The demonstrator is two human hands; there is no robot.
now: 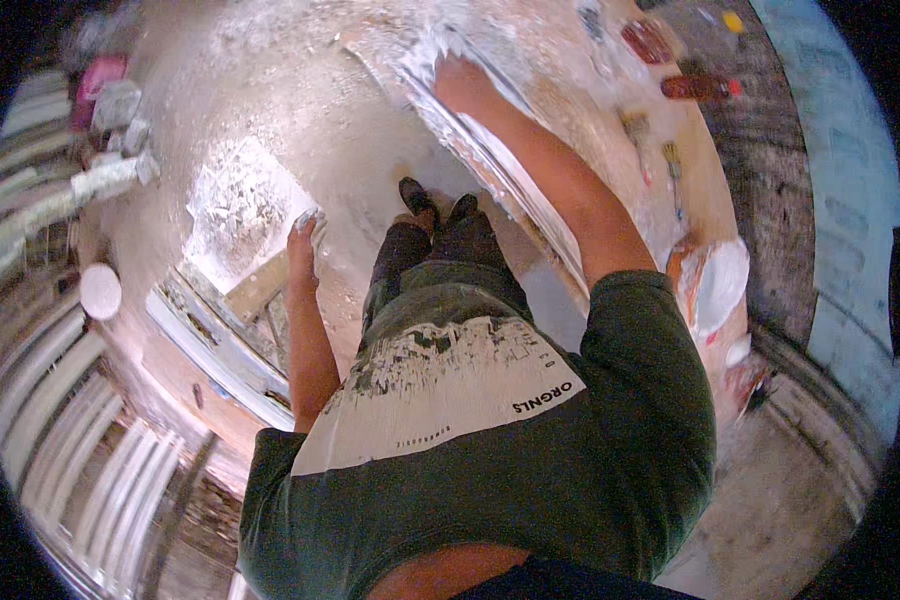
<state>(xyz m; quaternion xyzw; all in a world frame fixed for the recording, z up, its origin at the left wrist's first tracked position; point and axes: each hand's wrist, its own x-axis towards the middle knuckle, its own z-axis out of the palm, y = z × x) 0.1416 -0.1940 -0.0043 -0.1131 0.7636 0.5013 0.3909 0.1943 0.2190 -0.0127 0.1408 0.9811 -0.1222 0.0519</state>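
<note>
My right hand [462, 86] reaches far forward to a long strip coated in wet-looking white material [432, 58], along the edge of the bench on the right. Its fingertips are hidden in the white. My left hand [303, 245] is lower and to the left, beside a broad white, rough-textured patch [245, 205]. The fingers there look curled, with a whitish smear or lump at their tips that is too blurred to name. Just below that patch lies a tan block [257, 287].
On the right bench are a reddish-brown bottle with a red cap [698, 88], a brush [673, 160] and a white container [720, 287]. To the left lie long pale framed strips [215, 345], a round white disc [100, 292] and stacked white lengths [45, 400]. A pink container [98, 85] stands far left.
</note>
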